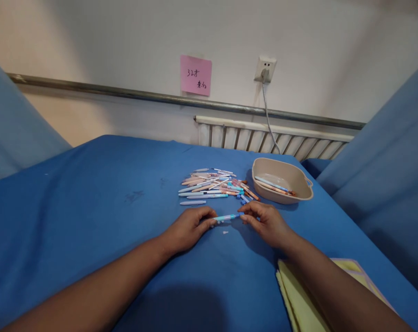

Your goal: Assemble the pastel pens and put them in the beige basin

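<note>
Between my two hands a light blue and teal pen [226, 217] lies level, just above the blue cloth. My left hand [191, 226] is closed on its left end, fingers and thumb pinching it. At the dark blue right end, my right hand [264, 222] pinches with thumb and fingertips. A small white piece [225, 232] rests on the cloth below the pen. Beyond my hands is a heap of pen parts [209, 184], with barrels, thin refills and several small blue pieces [243, 199] at its right side. One lilac barrel [193, 203] lies apart at the front.
A beige plastic basin [301, 180] right of the heap holds a few pens [274, 185]. Folded yellow cloth [299, 295] lies under my right forearm. Behind the table are a radiator [250, 133], a metal rail [143, 94] and a socket with a plugged-in cord [265, 74].
</note>
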A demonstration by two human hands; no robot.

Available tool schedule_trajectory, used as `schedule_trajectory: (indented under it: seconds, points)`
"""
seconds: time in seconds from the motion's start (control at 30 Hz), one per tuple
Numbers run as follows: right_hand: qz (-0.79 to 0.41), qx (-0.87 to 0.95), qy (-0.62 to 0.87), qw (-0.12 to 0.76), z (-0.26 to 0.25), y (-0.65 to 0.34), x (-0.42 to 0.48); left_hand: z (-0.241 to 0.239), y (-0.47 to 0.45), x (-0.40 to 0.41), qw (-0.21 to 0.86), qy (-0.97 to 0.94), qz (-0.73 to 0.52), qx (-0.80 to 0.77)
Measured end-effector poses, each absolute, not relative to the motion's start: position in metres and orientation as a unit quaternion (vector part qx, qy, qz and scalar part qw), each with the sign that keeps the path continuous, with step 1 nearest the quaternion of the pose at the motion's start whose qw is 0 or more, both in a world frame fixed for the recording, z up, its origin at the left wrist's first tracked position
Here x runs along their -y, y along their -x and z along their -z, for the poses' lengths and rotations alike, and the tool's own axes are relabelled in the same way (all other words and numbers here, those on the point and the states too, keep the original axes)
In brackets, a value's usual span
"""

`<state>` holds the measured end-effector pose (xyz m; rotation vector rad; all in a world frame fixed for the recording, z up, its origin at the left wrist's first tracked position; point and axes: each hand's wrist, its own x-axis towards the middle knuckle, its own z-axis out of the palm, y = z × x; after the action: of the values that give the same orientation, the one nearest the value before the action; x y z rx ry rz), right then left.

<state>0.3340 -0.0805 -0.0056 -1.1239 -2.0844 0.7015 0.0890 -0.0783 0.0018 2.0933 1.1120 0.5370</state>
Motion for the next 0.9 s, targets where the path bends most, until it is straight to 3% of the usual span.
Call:
schedule_trajectory:
  seconds: [0.27,0.9]
  points:
    - [-0.272,0.778,0.44,0.357,0.0039,-0.3332,0.0807,0.0013,-0.0916,0.0785,0.445,-0.762,-0.214,-0.419]
    - [-0.228,0.804,0.413,0.362,0.0019,-0.3324,0.0828,-0.0014,-0.0927,0.0796,0.502,-0.726,-0.206,-0.423]
